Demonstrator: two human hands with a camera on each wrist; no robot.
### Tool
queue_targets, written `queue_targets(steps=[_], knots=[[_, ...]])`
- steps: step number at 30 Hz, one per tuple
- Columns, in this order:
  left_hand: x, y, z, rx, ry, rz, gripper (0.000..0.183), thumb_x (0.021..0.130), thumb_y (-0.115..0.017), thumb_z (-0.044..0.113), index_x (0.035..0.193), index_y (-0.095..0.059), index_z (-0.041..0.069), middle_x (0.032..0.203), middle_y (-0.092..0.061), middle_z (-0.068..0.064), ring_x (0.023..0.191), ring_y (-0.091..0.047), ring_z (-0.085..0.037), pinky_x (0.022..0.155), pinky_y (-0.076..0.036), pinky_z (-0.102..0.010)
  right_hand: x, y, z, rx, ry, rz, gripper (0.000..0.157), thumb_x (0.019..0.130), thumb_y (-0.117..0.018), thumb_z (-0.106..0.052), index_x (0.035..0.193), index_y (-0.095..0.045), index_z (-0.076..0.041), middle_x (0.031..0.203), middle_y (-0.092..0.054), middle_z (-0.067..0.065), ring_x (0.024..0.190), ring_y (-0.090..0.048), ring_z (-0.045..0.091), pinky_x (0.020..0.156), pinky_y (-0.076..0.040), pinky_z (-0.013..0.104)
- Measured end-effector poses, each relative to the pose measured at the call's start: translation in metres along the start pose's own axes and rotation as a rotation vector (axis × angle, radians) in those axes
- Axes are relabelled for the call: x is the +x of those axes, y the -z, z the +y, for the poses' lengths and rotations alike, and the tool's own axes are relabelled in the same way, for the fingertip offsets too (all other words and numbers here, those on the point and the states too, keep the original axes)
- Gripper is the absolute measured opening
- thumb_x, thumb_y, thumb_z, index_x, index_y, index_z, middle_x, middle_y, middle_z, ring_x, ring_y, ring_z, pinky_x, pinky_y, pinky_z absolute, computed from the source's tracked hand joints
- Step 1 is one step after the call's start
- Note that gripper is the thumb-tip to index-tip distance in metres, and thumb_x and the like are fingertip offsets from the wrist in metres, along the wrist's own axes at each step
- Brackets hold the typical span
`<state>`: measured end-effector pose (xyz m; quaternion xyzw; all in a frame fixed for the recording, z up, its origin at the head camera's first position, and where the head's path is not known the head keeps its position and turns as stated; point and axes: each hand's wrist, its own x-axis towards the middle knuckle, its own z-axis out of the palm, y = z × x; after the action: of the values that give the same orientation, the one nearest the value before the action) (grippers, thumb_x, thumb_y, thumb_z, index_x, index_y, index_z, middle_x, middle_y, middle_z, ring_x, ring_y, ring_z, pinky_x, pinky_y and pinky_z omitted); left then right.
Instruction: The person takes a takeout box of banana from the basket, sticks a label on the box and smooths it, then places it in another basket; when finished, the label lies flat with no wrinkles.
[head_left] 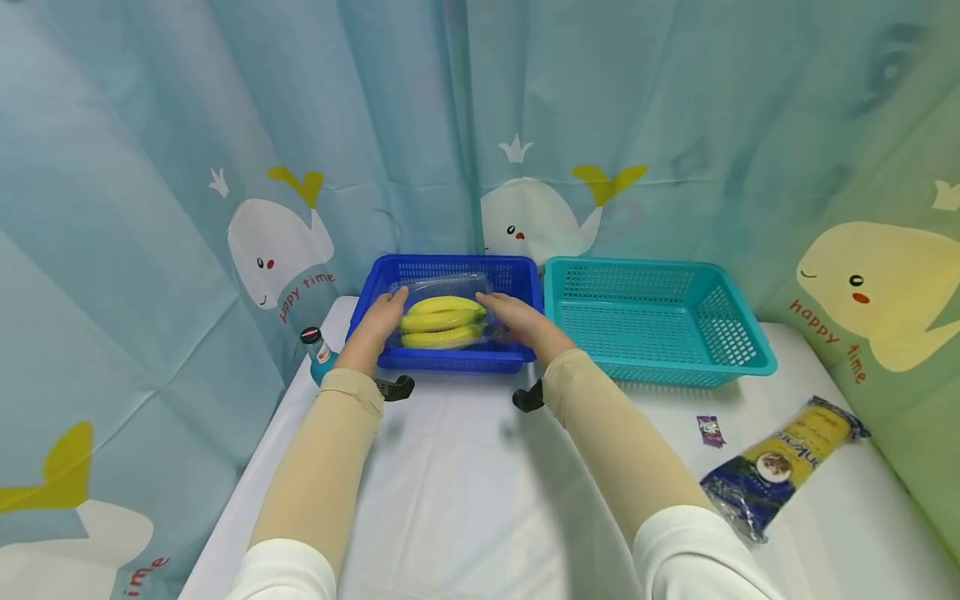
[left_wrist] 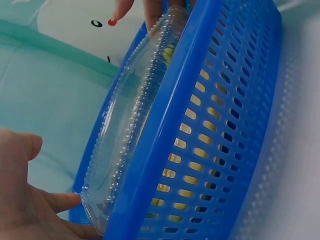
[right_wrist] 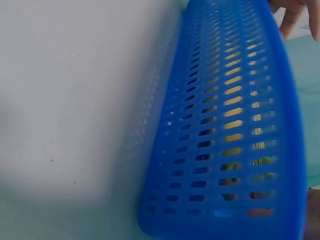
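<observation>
A clear plastic container (left_wrist: 120,130) holding yellow bananas (head_left: 442,321) lies inside a blue perforated basket (head_left: 457,360). My left hand (head_left: 381,321) is at the container's left end; in the left wrist view its fingers touch the clear edge, the thumb raised away from it. At the opposite end is my right hand (head_left: 521,321), fingers extended along the container's side. The right wrist view shows mostly the basket's slotted front wall (right_wrist: 225,120), with yellow showing through, and hides most of the right hand.
A teal basket (head_left: 738,371) stands just right of the blue one. Left of the blue basket is a blue bottle with a dark cap (head_left: 318,354). A small purple packet (head_left: 709,430) and a blue-yellow bag (head_left: 783,458) lie at the right. Curtains hang around the table.
</observation>
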<state>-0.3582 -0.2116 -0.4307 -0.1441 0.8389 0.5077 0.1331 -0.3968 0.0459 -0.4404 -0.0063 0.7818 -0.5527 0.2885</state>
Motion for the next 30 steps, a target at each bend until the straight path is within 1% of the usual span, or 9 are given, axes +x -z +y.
queue_targets(steps=[4, 9, 14, 19, 21, 23, 27, 29, 30], knots=[[-0.004, 0.001, 0.002, -0.021, -0.006, -0.001, 0.082, 0.1, -0.028, 0.065, 0.161, -0.004, 0.016, 0.168, -0.005, -0.01, 0.153, -0.011, -0.039, 0.119, -0.02, -0.063, -0.004, 0.005, -0.005, -0.003, 0.002, 0.009, 0.084, 0.096, -0.051, -0.061, 0.16, -0.014, -0.021, 0.168, -0.01, 0.004, 0.153, -0.017, 0.032, 0.115, -0.038, 0.051], [-0.008, 0.001, 0.005, -0.054, -0.02, 0.02, 0.082, 0.1, -0.03, 0.065, 0.161, -0.003, 0.018, 0.168, -0.006, -0.011, 0.152, -0.013, -0.039, 0.118, -0.023, -0.064, -0.012, 0.011, -0.011, 0.0, 0.025, 0.005, 0.083, 0.096, -0.051, -0.06, 0.16, -0.015, -0.022, 0.168, -0.01, 0.003, 0.15, -0.024, 0.037, 0.112, -0.043, 0.05], [-0.011, 0.001, 0.009, -0.084, -0.016, 0.048, 0.084, 0.098, -0.032, 0.067, 0.161, -0.001, 0.019, 0.168, -0.006, -0.009, 0.153, -0.014, -0.038, 0.119, -0.024, -0.061, -0.027, 0.018, -0.016, -0.016, 0.063, 0.005, 0.079, 0.097, -0.05, -0.059, 0.16, -0.017, -0.023, 0.166, -0.017, 0.006, 0.143, -0.035, 0.041, 0.109, -0.045, 0.05], [-0.021, -0.001, 0.02, -0.07, -0.036, 0.049, 0.085, 0.098, -0.029, 0.068, 0.161, -0.006, 0.015, 0.168, -0.01, -0.008, 0.153, -0.015, -0.036, 0.121, -0.023, -0.058, -0.047, 0.028, -0.021, -0.031, 0.087, 0.031, 0.079, 0.097, -0.051, -0.059, 0.159, -0.016, -0.025, 0.164, -0.021, 0.006, 0.143, -0.036, 0.039, 0.109, -0.045, 0.049], [-0.026, -0.002, 0.024, -0.07, -0.051, 0.054, 0.084, 0.099, -0.029, 0.067, 0.161, -0.008, 0.014, 0.167, -0.011, -0.009, 0.153, -0.015, -0.036, 0.121, -0.022, -0.057, -0.055, 0.03, -0.022, -0.041, 0.094, 0.04, 0.079, 0.097, -0.05, -0.058, 0.16, -0.015, -0.026, 0.164, -0.02, 0.006, 0.142, -0.036, 0.038, 0.109, -0.045, 0.05], [-0.03, -0.003, 0.028, -0.075, -0.069, 0.056, 0.083, 0.099, -0.03, 0.066, 0.161, -0.009, 0.014, 0.167, -0.013, -0.009, 0.152, -0.018, -0.035, 0.12, -0.026, -0.056, -0.063, 0.032, -0.023, -0.057, 0.093, 0.056, 0.078, 0.098, -0.05, -0.057, 0.16, -0.013, -0.026, 0.164, -0.02, 0.006, 0.142, -0.038, 0.037, 0.108, -0.046, 0.05], [-0.038, -0.006, 0.035, -0.08, -0.101, 0.06, 0.079, 0.1, -0.031, 0.064, 0.16, -0.014, 0.016, 0.166, -0.019, -0.009, 0.144, -0.034, -0.035, 0.111, -0.038, -0.053, -0.077, 0.036, -0.021, -0.077, 0.094, 0.081, 0.075, 0.1, -0.048, -0.053, 0.16, -0.01, -0.027, 0.165, -0.019, 0.007, 0.14, -0.041, 0.037, 0.104, -0.05, 0.049], [-0.042, -0.008, 0.037, -0.074, -0.109, 0.059, 0.077, 0.1, -0.031, 0.064, 0.16, -0.017, 0.018, 0.166, -0.019, -0.008, 0.143, -0.035, -0.035, 0.109, -0.039, -0.053, -0.085, 0.039, -0.018, -0.079, 0.098, 0.086, 0.075, 0.101, -0.047, -0.053, 0.16, -0.009, -0.028, 0.165, -0.018, 0.007, 0.139, -0.042, 0.037, 0.103, -0.051, 0.049], [-0.044, -0.009, 0.038, -0.06, -0.117, 0.059, 0.076, 0.101, -0.03, 0.064, 0.16, -0.019, 0.018, 0.166, -0.017, -0.009, 0.145, -0.031, -0.035, 0.111, -0.037, -0.055, -0.089, 0.041, -0.017, -0.076, 0.103, 0.083, 0.075, 0.101, -0.047, -0.053, 0.16, -0.008, -0.029, 0.166, -0.017, 0.007, 0.139, -0.043, 0.037, 0.102, -0.051, 0.049]])
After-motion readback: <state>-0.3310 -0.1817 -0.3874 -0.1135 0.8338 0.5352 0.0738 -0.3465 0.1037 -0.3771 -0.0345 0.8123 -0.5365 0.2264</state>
